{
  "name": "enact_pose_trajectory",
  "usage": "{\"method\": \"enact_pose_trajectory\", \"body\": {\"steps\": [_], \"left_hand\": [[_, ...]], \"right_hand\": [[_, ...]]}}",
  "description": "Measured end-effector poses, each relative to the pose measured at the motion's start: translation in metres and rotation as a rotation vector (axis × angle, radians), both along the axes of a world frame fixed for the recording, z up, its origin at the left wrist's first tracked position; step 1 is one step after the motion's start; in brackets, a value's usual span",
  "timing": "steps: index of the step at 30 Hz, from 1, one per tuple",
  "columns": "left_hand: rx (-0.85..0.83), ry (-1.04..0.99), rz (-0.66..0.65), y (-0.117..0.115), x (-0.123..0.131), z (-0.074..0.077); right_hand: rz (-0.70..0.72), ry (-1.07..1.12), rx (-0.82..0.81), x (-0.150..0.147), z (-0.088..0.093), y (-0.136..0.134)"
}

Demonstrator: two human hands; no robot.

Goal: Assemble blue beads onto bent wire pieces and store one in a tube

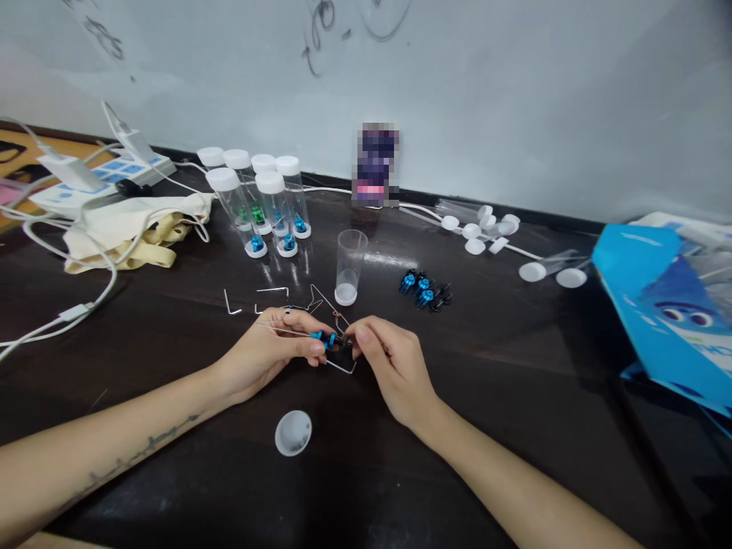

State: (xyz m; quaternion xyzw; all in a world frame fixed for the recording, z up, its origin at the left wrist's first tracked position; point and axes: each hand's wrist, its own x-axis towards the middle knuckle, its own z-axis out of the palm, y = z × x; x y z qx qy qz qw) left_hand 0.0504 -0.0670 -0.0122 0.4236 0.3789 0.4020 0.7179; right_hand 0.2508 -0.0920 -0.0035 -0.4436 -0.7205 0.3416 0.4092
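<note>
**Blue part (323, 340) being held over a glossy dark table (366, 488)**

The left hand (280, 347) is pinching the blue part between thumb and fingers, above the table's middle. The right hand (392, 362) is bringing thumb and fingertips narrowly together at the part's dark end; whether they are gripping it, I cannot tell. An L-shaped key (341, 367) is showing just below the fingers.

The dark tabletop is reflecting pale light around an open tube (351, 263), which is standing upright beyond the hands. More keys (274, 290) are lying flat beside the left hand. To the tube's right, blue and black pieces (424, 290) are sitting in a cluster. Nearer the person, a white cup (293, 433) is holding small dark bits.

At the left, six capped tubes (270, 183) are standing together, blue and green pieces showing inside. Behind them to the left, a cloth bag (137, 225), white cables (106, 286) and a power strip (154, 169) are crowding the edge. A phone (376, 164) is leaning against the pale wall (515, 91), which is bearing black scribbles (325, 14). White caps (472, 231) are scattering at the back right, and a blue bag (634, 286) is filling the right side.
</note>
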Motion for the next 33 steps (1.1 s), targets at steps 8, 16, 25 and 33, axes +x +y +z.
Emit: {"method": "enact_pose_trajectory", "body": {"steps": [8, 16, 25, 33], "left_hand": [[0.004, 0.009, 0.000, 0.0010, 0.0011, -0.0006], [0.006, 0.010, -0.003, 0.0005, 0.0006, 0.0001], [0.007, 0.003, -0.001, 0.0006, 0.0010, 0.0003], [0.012, 0.013, 0.001, 0.0009, 0.0009, 0.0006]], "right_hand": [[0.018, 0.058, 0.058, 0.0009, -0.0002, -0.0012], [0.014, 0.089, 0.055, 0.0014, 0.0012, -0.0016], [0.007, 0.081, 0.047, 0.0013, 0.0004, -0.0016], [0.023, 0.086, 0.051, 0.0016, 0.0016, -0.0017]]}}
